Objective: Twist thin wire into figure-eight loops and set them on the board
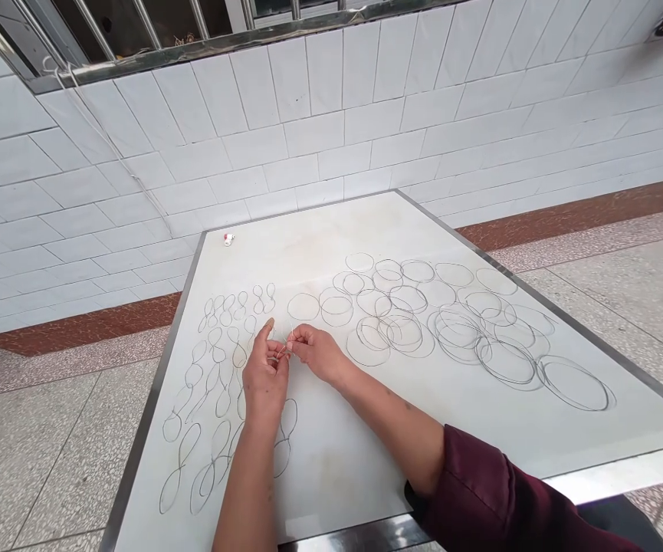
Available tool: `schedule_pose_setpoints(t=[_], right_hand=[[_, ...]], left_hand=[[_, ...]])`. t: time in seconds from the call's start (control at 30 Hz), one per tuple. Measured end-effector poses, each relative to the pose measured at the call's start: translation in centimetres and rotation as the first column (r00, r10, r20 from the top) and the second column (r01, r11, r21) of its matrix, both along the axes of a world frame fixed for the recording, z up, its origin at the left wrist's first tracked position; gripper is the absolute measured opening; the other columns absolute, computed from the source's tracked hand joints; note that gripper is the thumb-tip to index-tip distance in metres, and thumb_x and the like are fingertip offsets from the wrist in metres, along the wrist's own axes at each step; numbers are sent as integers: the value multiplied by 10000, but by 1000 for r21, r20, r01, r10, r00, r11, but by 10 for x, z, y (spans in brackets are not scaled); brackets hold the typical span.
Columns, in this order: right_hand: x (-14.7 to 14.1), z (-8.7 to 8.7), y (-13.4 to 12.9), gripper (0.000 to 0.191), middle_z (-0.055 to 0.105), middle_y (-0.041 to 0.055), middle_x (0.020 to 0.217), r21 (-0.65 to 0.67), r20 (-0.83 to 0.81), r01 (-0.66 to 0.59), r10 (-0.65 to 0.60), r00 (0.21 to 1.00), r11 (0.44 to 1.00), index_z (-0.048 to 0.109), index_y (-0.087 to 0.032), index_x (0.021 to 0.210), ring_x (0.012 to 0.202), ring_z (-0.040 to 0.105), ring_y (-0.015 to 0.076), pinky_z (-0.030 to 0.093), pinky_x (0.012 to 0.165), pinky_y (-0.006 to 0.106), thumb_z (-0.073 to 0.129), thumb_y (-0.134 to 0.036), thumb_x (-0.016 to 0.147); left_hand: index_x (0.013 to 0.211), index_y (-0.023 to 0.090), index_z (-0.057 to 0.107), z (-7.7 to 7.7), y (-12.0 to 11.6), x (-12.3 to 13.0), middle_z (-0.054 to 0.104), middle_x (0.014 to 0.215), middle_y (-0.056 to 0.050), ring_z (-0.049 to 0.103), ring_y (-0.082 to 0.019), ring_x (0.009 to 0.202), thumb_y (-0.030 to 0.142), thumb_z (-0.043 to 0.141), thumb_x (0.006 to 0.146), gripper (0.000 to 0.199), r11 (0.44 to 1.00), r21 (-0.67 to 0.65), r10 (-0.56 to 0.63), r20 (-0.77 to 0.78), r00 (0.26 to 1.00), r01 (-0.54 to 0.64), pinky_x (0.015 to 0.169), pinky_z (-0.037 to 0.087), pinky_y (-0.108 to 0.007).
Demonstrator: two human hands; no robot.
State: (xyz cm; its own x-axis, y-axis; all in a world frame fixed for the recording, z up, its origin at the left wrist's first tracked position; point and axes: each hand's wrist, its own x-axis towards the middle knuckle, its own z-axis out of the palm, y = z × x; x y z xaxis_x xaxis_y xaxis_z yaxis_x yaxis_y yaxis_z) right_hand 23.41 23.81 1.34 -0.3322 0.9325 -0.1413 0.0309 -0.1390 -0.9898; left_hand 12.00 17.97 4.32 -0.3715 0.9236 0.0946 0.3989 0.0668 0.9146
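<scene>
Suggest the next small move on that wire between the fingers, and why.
Probably twist the thin wire closed at the pinch: the left hand and right hand meet on it, and the figure-eight loops on the white table look like closed shapes.

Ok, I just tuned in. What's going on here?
A person is pinching a short piece of thin wire between the fingers of their left hand and right hand, above a white table with a metal edge. Wire figure-eight loops lie to the left of the hands, and many overlapping wire rings are spread to the right. A small red-and-white object sits near the far corner.
</scene>
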Motion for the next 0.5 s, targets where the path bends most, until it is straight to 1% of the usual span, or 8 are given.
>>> schedule_pose_setpoints(t=[0.13, 0.27, 0.4, 0.43, 0.5], right_hand=[[0, 4, 0, 68, 615, -12, 803, -57, -76, 9, -13, 997, 998, 593, -215, 774, 678, 514, 133, 423, 652, 269, 603, -281, 761], [1, 8, 2, 68, 596, -13, 771, -77, -107, -2, -6, 994, 997, 602, -212, 774, 657, 486, 129, 401, 638, 264, 613, -275, 751], [2, 9, 3, 63, 575, -18, 750, -96, -118, -1, -11, 993, 995, 597, -209, 757, 639, 459, 124, 376, 617, 258, 615, -268, 744], [3, 9, 3, 66, 571, -18, 745, -101, -119, -1, -11, 993, 995, 595, -209, 754, 636, 455, 124, 372, 613, 257, 617, -270, 743], [4, 8, 3, 76, 564, -21, 734, -103, -132, -16, 2, 991, 995, 591, -209, 751, 635, 449, 124, 365, 613, 256, 624, -277, 739]], left_hand=[[1351, 322, 543, 3, -1, 1, 643, 888, -4, 594, -160, 697, 221, 637, 771, 596, 1000, 1, 5, 68, 998, -5, 734, 487, -329], [1336, 279, 549, 4, -1, 2, 648, 866, -10, 625, -182, 804, 253, 688, 748, 605, 1000, 16, 21, 135, 991, -23, 791, 499, -336], [1326, 293, 560, 2, 1, 2, 669, 847, -2, 629, -174, 756, 280, 693, 743, 598, 999, -4, 36, 95, 995, -36, 772, 497, -339], [1327, 293, 558, 2, 1, 1, 673, 835, 0, 627, -171, 744, 286, 698, 739, 605, 1000, -8, 28, 99, 995, -27, 772, 497, -340], [1329, 278, 552, 0, 2, -1, 676, 807, 2, 627, -167, 738, 291, 710, 724, 626, 1000, -11, 1, 153, 988, 1, 787, 499, -343]])
